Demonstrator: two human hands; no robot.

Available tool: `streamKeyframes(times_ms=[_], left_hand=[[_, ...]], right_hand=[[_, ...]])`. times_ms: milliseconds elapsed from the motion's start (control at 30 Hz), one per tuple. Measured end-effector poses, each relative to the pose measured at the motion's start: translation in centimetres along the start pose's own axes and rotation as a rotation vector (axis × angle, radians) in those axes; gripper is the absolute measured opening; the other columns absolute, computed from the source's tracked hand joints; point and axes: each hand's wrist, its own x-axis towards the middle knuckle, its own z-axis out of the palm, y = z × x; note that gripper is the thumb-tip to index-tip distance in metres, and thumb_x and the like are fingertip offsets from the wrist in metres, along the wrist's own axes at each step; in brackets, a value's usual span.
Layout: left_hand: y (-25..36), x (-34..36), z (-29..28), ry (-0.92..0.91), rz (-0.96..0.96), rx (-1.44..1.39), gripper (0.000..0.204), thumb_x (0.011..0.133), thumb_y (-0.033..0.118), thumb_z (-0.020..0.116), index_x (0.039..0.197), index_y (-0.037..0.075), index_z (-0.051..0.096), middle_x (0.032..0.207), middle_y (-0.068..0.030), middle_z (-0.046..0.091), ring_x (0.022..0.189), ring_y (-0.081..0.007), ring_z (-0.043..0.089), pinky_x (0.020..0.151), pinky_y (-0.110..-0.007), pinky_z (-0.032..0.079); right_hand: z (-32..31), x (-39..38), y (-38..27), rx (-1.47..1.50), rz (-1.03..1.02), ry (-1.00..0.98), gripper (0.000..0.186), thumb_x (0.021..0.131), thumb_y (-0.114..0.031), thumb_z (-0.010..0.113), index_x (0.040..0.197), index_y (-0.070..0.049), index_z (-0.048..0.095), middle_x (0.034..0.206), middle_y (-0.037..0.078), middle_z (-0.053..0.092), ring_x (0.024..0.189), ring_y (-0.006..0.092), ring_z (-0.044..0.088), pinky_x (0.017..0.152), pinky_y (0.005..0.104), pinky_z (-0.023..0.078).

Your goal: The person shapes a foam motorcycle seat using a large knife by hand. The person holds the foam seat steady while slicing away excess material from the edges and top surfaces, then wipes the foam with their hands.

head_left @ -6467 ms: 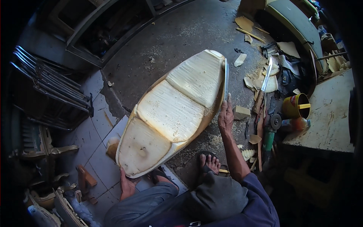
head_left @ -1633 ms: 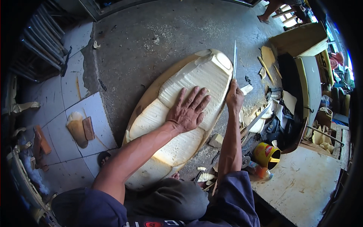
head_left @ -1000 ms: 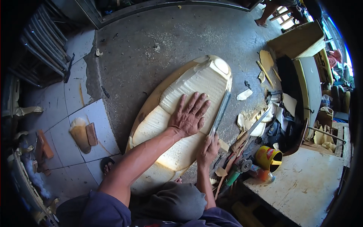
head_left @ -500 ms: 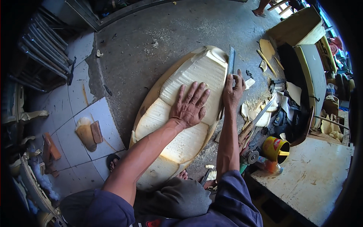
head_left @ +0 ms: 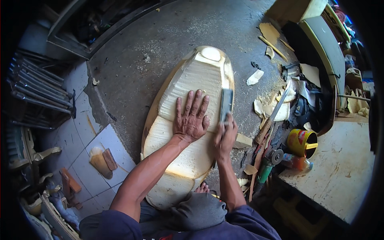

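A long cream foam seat pad [head_left: 170,134] with a tan outer side lies lengthwise on the floor in front of me. Shallow grooves run across its shaved upper face. Flat on the middle of the foam rests my left hand [head_left: 191,124], fingers stretched out and slightly spread. My right hand [head_left: 226,138] grips a flat, narrow, blue-grey blade-like tool [head_left: 227,105] at its near end. The tool lies along the foam's right edge and is slightly blurred, so its exact kind is unclear.
At right lie a long knife [head_left: 281,100], foam scraps [head_left: 255,77], a green angle grinder [head_left: 265,173] and a yellow can [head_left: 299,141] beside a low white table [head_left: 332,172]. Stacked metal tubing [head_left: 40,90] stands left. A brown block [head_left: 109,159] sits on the tiles.
My right hand has drawn the tool nearer and inward, from beyond the foam's far right edge onto its right side. The left hand stays pressed on the foam. The view has shifted.
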Motion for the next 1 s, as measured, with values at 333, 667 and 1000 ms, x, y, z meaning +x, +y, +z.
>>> streamKeyframes(times_ms=[333, 667, 1000], left_hand=[[0.1, 0.0, 0.5, -0.009, 0.020, 0.035, 0.069, 0.100, 0.038, 0.041, 0.164, 0.015, 0.025, 0.170, -0.0152, 0.020, 0.158, -0.0368, 0.015, 0.124, -0.064, 0.003], [-0.6, 0.4, 0.6, 0.016, 0.015, 0.136, 0.069, 0.102, 0.036, 0.039, 0.164, 0.011, 0.023, 0.170, -0.0184, 0.020, 0.158, -0.0393, 0.015, 0.123, -0.064, 0.005], [-0.1, 0.4, 1.3, 0.005, 0.001, 0.144, 0.066, 0.104, 0.037, 0.040, 0.163, 0.010, 0.025, 0.170, -0.0187, 0.019, 0.158, -0.0393, 0.014, 0.123, -0.063, 0.005]], right_hand=[[0.0, -2.1, -1.7, -0.073, 0.069, 0.072, 0.037, 0.103, -0.017, 0.057, 0.132, 0.007, 0.058, 0.109, 0.028, 0.064, 0.113, 0.0442, 0.055, 0.099, 0.0492, 0.046], [1.5, 3.2, -4.5, 0.021, 0.256, 0.092, 0.042, 0.101, -0.019, 0.059, 0.133, 0.009, 0.058, 0.104, 0.028, 0.069, 0.113, 0.0442, 0.054, 0.099, 0.0512, 0.044], [2.7, 10.1, -4.8, 0.065, 0.200, 0.143, 0.037, 0.101, -0.023, 0.059, 0.123, 0.008, 0.061, 0.100, 0.031, 0.068, 0.113, 0.0456, 0.053, 0.099, 0.0547, 0.041]])
